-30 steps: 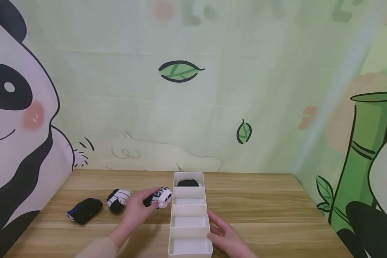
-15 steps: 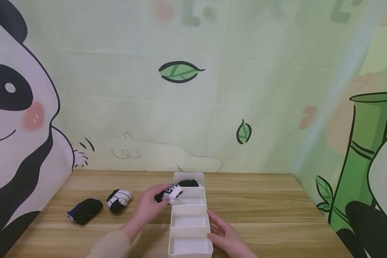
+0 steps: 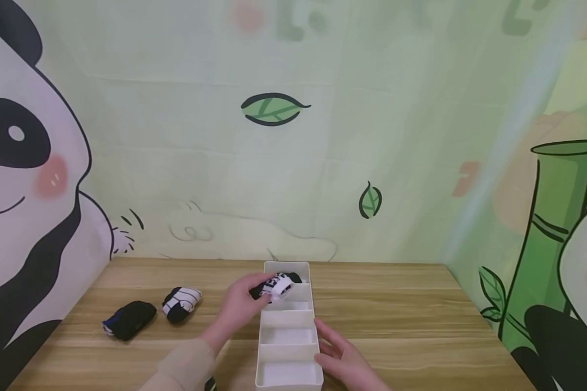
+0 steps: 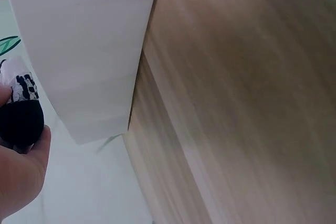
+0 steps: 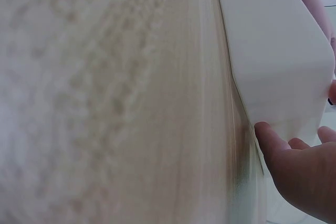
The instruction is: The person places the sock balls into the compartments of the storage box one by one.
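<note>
My left hand [image 3: 241, 303] grips a rolled sock [image 3: 279, 288], black with a white, black-patterned end, between thumb and fingers. It is over the second compartment from the far end of a long white divided box [image 3: 288, 353], overlapping the far divider in the head view. The left wrist view shows the sock's black part [image 4: 21, 121] held above the box's side wall [image 4: 84, 51]. A black rolled sock [image 3: 296, 277] lies in the farthest compartment, partly hidden by the held one. My right hand [image 3: 343, 358] rests its fingertips against the box's right wall, fingers relaxed.
Left of the box, two more rolled socks lie on the wooden table [image 3: 396, 320]: a black one with a blue patch [image 3: 131, 320] and a black one with a white striped part [image 3: 182, 304]. A printed panda-and-bamboo backdrop [image 3: 293, 179] stands behind the table.
My left hand has carried the patterned sock rightward, from beside the box's left wall to above its second compartment. My right hand has stayed at the box's right side.
</note>
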A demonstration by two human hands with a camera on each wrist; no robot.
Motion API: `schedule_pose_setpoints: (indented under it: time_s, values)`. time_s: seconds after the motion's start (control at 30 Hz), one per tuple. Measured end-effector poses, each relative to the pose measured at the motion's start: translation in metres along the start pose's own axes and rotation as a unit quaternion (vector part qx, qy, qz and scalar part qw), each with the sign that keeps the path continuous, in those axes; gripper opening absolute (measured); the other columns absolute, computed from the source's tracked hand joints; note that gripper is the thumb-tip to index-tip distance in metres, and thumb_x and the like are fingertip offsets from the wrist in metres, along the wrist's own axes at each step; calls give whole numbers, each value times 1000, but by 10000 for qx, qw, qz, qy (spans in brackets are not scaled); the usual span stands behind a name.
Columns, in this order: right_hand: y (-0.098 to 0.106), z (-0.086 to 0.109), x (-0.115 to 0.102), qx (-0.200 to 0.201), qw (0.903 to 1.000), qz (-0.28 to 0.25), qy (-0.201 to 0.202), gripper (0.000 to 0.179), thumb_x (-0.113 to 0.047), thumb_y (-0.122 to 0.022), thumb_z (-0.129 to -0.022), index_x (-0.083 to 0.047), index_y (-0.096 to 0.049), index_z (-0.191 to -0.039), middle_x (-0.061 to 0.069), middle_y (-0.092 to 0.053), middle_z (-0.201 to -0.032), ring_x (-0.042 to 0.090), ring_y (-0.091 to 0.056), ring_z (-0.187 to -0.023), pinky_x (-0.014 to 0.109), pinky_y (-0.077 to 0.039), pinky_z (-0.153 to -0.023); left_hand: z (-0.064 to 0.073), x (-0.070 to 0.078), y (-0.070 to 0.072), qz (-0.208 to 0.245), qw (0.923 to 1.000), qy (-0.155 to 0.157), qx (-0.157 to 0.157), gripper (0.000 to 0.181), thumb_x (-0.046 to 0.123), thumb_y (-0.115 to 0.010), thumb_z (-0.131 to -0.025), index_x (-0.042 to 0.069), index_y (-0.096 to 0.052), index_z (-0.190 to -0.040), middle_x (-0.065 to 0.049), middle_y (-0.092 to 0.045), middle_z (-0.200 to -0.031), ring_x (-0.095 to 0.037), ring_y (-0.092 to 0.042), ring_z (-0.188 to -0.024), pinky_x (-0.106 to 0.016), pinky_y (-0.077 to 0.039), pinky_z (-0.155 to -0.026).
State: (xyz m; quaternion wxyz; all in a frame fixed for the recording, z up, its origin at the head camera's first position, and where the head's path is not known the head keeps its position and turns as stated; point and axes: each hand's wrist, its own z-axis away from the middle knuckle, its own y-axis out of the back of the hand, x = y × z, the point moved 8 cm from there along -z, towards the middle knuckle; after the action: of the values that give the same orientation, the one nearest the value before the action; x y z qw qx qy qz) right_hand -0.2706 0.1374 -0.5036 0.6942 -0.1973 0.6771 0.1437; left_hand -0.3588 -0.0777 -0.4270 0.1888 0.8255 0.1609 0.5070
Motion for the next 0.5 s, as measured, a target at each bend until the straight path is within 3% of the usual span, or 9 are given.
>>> schedule_pose_setpoints:
  time_s: [0.5]
  values:
    - [-1,2,-1,-53,10000,-26,43,73,-8,-61,-98,-2,-17,-157,24,-16,-161,41,-35,-139,41,-43,-104,-11,17,-24,-299,9953,-437,-806,44,-2,-74,-82,9,-70,-124,-12,-66,-124,-33,-58,-117,-51,-44,-102]
